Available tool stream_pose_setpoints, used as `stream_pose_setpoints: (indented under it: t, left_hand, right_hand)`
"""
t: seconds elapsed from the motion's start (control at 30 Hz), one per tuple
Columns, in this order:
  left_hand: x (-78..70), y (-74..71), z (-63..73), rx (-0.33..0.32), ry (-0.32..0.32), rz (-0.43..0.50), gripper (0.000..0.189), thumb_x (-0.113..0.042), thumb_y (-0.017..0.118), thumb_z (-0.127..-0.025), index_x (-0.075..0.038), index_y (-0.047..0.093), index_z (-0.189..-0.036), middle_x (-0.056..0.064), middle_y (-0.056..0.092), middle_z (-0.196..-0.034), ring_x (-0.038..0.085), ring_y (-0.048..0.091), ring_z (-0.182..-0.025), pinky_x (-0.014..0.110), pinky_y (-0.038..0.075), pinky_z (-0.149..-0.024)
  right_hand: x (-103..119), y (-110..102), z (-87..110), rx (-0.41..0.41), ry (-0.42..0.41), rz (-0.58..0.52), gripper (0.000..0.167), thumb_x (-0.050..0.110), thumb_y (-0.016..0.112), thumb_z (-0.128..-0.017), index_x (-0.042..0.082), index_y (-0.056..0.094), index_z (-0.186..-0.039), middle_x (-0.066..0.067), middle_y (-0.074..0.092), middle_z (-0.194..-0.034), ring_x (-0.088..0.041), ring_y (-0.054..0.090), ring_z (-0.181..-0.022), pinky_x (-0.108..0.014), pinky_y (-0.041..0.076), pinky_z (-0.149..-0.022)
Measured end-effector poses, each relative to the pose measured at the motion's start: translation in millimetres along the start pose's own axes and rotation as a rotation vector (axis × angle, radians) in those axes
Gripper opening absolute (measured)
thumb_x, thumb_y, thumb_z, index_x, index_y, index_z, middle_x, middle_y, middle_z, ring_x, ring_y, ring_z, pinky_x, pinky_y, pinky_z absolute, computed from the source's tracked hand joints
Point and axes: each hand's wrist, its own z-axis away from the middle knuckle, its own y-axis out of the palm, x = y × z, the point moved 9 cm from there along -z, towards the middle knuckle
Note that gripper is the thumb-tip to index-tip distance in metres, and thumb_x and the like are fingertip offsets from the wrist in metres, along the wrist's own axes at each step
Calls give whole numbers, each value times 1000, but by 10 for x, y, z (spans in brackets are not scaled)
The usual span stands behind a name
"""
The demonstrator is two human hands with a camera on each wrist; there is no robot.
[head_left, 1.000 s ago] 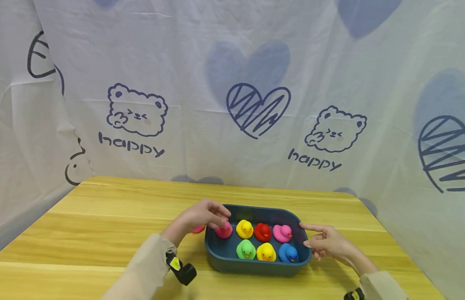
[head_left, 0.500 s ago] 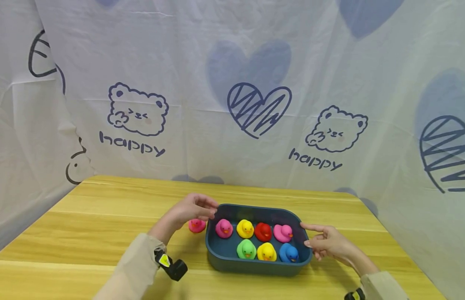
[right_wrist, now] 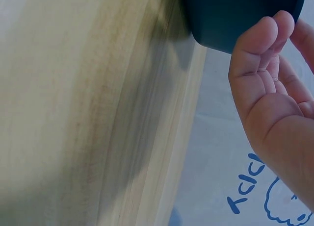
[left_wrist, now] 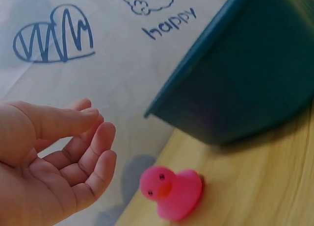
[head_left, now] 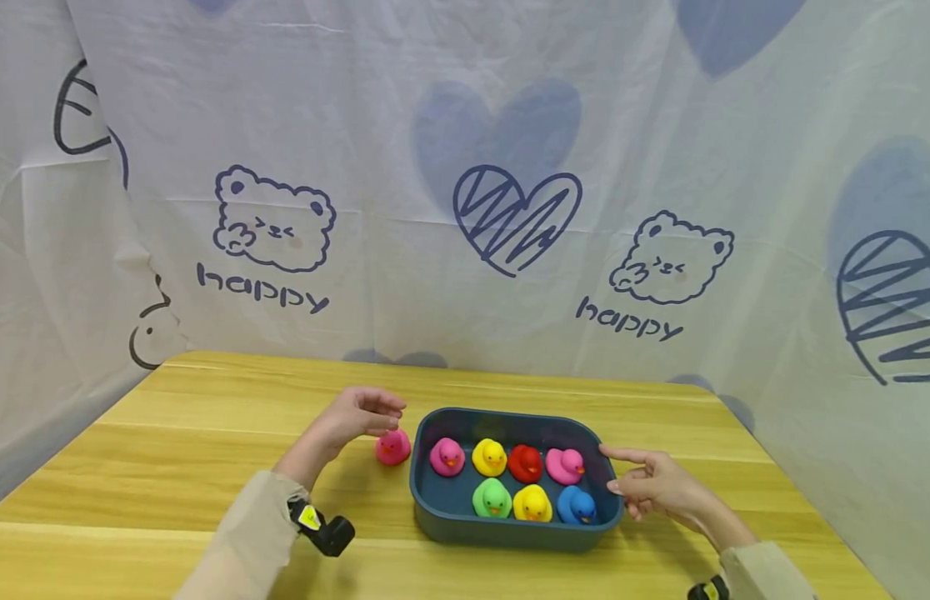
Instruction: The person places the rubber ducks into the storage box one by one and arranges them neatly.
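A dark teal plastic box [head_left: 502, 533] stands on the table, with several rubber ducks inside in two rows. Outside, just left of it, a pink rubber duck [head_left: 392, 448] sits upright on the wood. My left hand [head_left: 360, 412] hovers above and left of that duck, fingers loosely bent and holding nothing; in the left wrist view, the duck [left_wrist: 171, 192] is apart from the fingers. At the box's right end, my right hand [head_left: 656, 486] holds the rim, index finger stretched along it, thumb over the edge and the other fingers curled outside.
Inside the box, a second pink duck [head_left: 447, 457] sits at the left, beside a yellow duck [head_left: 489, 457]; a blue duck [head_left: 577, 505] is at the front right. A printed cloth [head_left: 405, 275] hangs behind the wooden table [head_left: 210, 467].
My left hand has moved left, out from over the box to above the pink duck outside, which now shows more fully. My right hand stays at the rim.
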Motion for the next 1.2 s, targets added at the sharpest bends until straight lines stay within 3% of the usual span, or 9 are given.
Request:
stream_pose_setpoints:
  t: [0.23,0.57,0.67,1.0,1.2]
  left_hand:
    - [116,-103,-21,-43,11,-36,30,8,59,-78,15,55,-108,5,61,-85,14,57,-79,33,50,-73]
    - [252,-148,-50,-49,-20,-38,33,10,60,-77,13,55,-109,9,61,-91,17,57,-83,32,49,-73]
    - [301,-168,-59,-49,-21,-35,34,10,59,-77,14,54,-110,14,61,-95,20,57,-86,32,49,-73]
    - [554,-254,-64,-90,-148,-14,34,12,58,-76,12,56,-110,24,58,-102,16,56,-80,30,48,-67]
    - [604,-207,-60,-43,-187,32,36,13,56,-78,12,53,-113,26,55,-109,17,58,-77,36,50,-72]
  right_hand:
    - [-9,-12,-6,-4,-1,4,69,10,60,-85,-9,18,-137,-4,54,-62,-11,49,-48,-22,45,-48]
    - [-21,-14,-7,-2,2,-2,69,10,60,-85,-9,18,-137,-4,53,-61,-11,50,-49,-22,45,-48]
    - [-24,-12,-7,1,-2,-3,69,10,60,-85,-9,18,-137,-4,53,-61,-11,50,-49,-22,45,-49]
    - [-22,-6,-4,0,-6,2,69,11,60,-85,-10,19,-137,-3,54,-61,-10,51,-49,-21,45,-48]
    - [-11,2,-6,7,-12,-5,70,10,60,-86,-11,17,-137,-3,55,-61,-10,51,-49,-21,46,-48]
